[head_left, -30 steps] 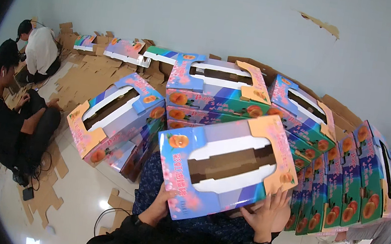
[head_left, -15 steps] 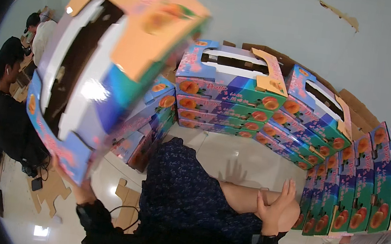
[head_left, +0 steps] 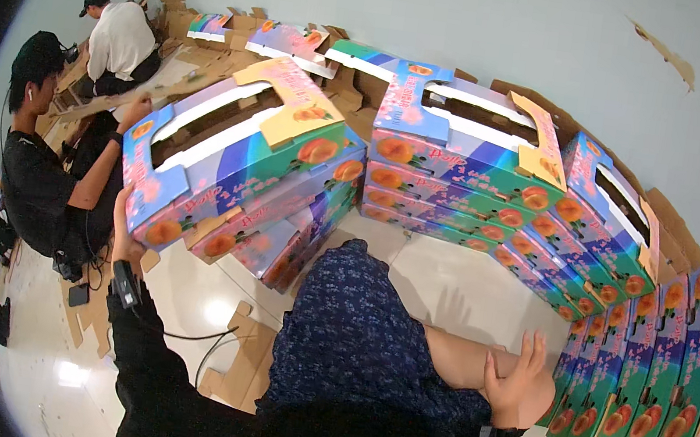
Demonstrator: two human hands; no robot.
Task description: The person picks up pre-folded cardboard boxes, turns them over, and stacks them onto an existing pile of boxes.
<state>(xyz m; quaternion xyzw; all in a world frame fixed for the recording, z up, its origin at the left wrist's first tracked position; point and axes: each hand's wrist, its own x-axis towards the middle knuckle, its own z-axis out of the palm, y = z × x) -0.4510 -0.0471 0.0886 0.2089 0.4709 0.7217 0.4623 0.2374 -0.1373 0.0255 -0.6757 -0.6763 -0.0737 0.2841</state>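
My left hand (head_left: 127,223) grips the near left corner of a peach-printed cardboard carton (head_left: 252,172). The carton has an open slot along its top, with blue and yellow end flaps. It lies over a stack of similar cartons (head_left: 281,240) on the left, skewed against them; whether it fully rests there I cannot tell. With fingers spread and nothing in them, my right hand (head_left: 514,382) lies by my bare knee (head_left: 473,358).
More cartons stand stacked ahead (head_left: 463,167) and ahead right (head_left: 600,229); a row of cartons on edge (head_left: 631,370) is at the right. Flattened brown cardboard (head_left: 238,363) and a cable (head_left: 193,338) lie left of me. Two people (head_left: 41,178) work at the far left.
The carton, raised close in front of me before, has moved down and away onto the left stack, with my left hand still on it. My right hand stays by the knee.
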